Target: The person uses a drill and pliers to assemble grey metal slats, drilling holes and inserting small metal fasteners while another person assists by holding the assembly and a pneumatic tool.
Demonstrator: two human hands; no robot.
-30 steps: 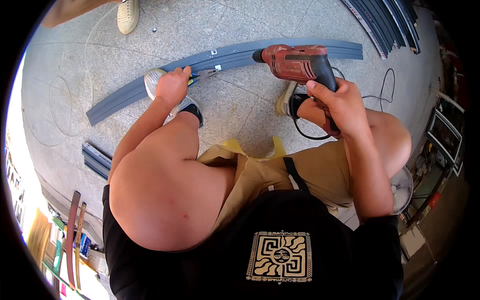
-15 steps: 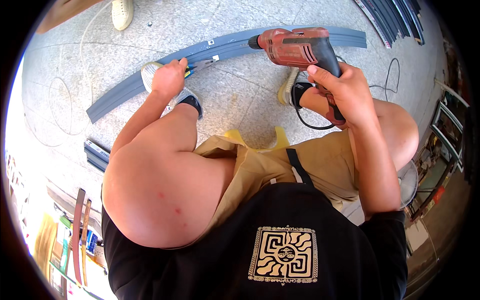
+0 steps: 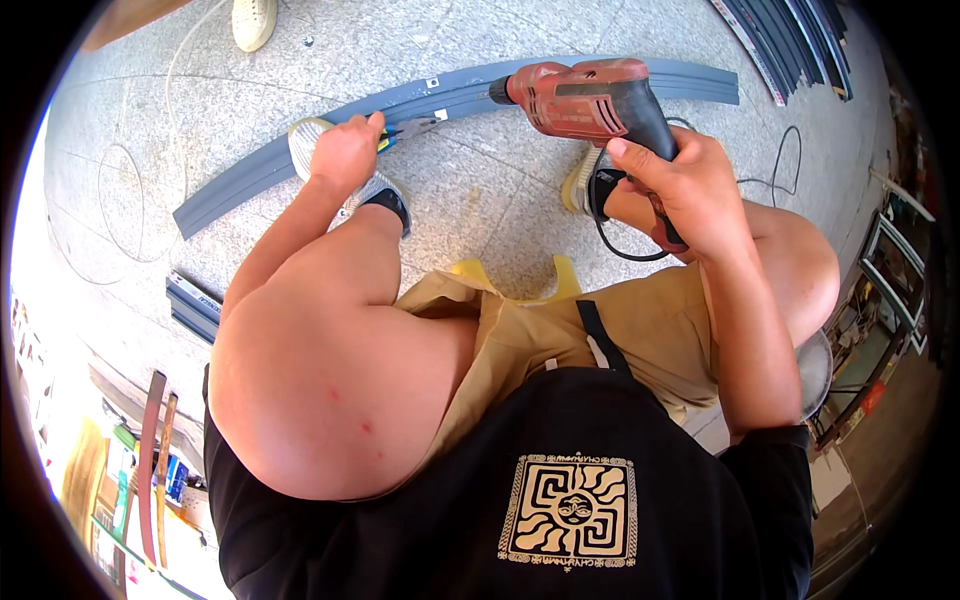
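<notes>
Right hand: the right hand (image 3: 695, 185) is clamped round the handle of a red-and-black drill (image 3: 580, 100).
Drill: held above the floor (image 3: 500, 215), its black chuck (image 3: 499, 91) pointing left and overlapping the grey strip (image 3: 235, 185) in view.
Left hand: the left hand (image 3: 346, 155) is closed on the coloured handles of pliers (image 3: 412, 128), beside the left shoe (image 3: 303, 145).
Pliers: jaws toward the strip's near edge, by a small white square (image 3: 441, 116); whether they touch it cannot be told from this angle.
Grey strip: lies lengthwise across the floor ahead of the person, passing by the left shoe.
Power cord: black cord (image 3: 625, 255) loops below the drill handle.
Surroundings: grey profiles (image 3: 785, 45) at upper right; another person's pale shoe (image 3: 254, 24) at upper left.
</notes>
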